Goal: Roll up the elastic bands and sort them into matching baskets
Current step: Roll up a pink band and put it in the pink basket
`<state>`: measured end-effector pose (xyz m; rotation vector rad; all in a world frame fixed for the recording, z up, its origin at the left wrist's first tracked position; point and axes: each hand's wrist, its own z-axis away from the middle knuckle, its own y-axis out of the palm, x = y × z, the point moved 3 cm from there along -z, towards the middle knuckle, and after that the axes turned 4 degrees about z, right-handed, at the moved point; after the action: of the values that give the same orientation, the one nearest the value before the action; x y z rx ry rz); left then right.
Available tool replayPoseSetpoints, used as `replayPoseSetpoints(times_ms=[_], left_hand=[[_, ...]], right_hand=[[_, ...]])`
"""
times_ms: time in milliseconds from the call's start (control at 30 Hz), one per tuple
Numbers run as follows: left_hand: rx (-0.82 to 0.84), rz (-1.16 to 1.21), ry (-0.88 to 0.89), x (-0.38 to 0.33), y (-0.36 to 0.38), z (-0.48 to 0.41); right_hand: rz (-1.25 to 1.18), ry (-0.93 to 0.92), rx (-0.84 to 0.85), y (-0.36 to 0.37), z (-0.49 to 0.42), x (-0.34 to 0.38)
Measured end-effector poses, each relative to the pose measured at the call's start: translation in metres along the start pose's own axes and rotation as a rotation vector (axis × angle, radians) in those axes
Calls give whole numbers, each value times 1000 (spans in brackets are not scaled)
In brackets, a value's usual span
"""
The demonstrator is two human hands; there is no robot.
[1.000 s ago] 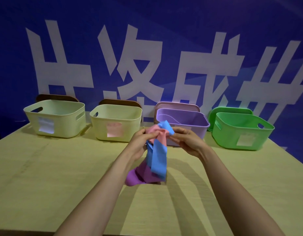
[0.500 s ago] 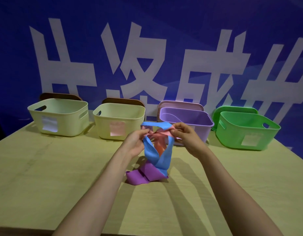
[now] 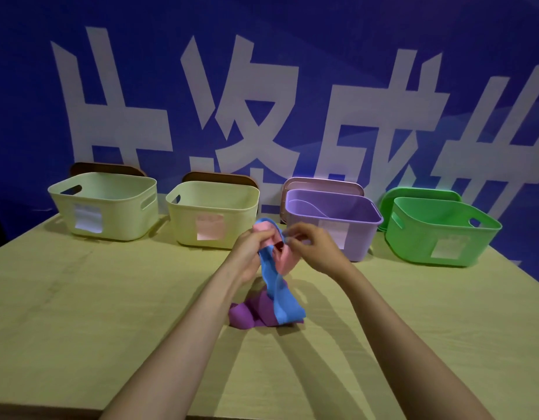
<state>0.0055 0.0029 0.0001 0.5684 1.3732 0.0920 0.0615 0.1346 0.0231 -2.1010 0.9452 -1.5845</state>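
Baskets: four are standing in a row along the far edge of the bench (image 3: 80,298). They are the left cream basket (image 3: 125,219), the second cream basket (image 3: 241,225), the purple basket (image 3: 363,234) and the green basket (image 3: 413,241).
Labels: four, one is sticking to each basket's front (the purple basket's is partly hidden by the right hand).
Lids: four are leaning behind the baskets, two brown (image 3: 104,168), one pink (image 3: 322,183) and one green (image 3: 419,193).
Bands (image 3: 272,262): three are bunching together mid-bench, one of each colour.
Blue band (image 3: 280,301): is hanging from the hands down to the bench, its lower end lying over the purple one.
Pink band (image 3: 285,258): is being held up between the hands, clear of the bench.
Purple band (image 3: 251,313): is lying crumpled on the bench, under the hands.
Left hand (image 3: 248,253): is hovering above the bench with the forearm reaching forward, fingers (image 3: 257,237) curling round the blue and pink bands near their top.
Right hand (image 3: 318,250): is hovering level with the left and close beside it, fingers (image 3: 295,234) pinching the top of the bunch (which colour, I cannot tell).
Backdrop (image 3: 292,25): blue, and is showing big white characters.
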Motion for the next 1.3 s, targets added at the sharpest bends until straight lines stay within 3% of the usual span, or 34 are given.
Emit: replayPoseSetpoints(times_ms=[67, 133, 200, 300, 433, 500, 567, 700, 933, 1100, 1233, 1300], left_hand=[[38, 22, -13, -1, 0, -2], [55, 78, -46, -3, -2, -1], [68, 90, -60, -5, -3, 0], [113, -50, -55, -4, 1, 2], [207, -177, -132, 4, 8, 7], [258, -182, -166, 8, 9, 5], [208, -175, -172, 9, 8, 4], [168, -213, -209, 9, 6, 3], [275, 83, -203, 2, 3, 4], [305, 213, -175, 8, 3, 8], [260, 96, -182, 14, 13, 9], [265, 132, -232, 13, 14, 9]], right_hand=[[-23, 64, 82, 4, 1, -9], [-169, 127, 74, 4, 5, -14], [-159, 122, 87, 2, 10, -14], [-152, 89, -6, -3, 11, -16], [-668, 234, -60, -13, 12, -12], [-762, 246, -11, -17, 11, -7], [-798, 256, 45, -18, 12, -7], [-774, 245, 147, -18, 14, -15], [-930, 397, 58, -13, 11, -30], [-842, 417, 37, -5, 8, -21], [-788, 429, 34, -2, 4, -17], [-629, 413, 3, 1, 1, -21]])
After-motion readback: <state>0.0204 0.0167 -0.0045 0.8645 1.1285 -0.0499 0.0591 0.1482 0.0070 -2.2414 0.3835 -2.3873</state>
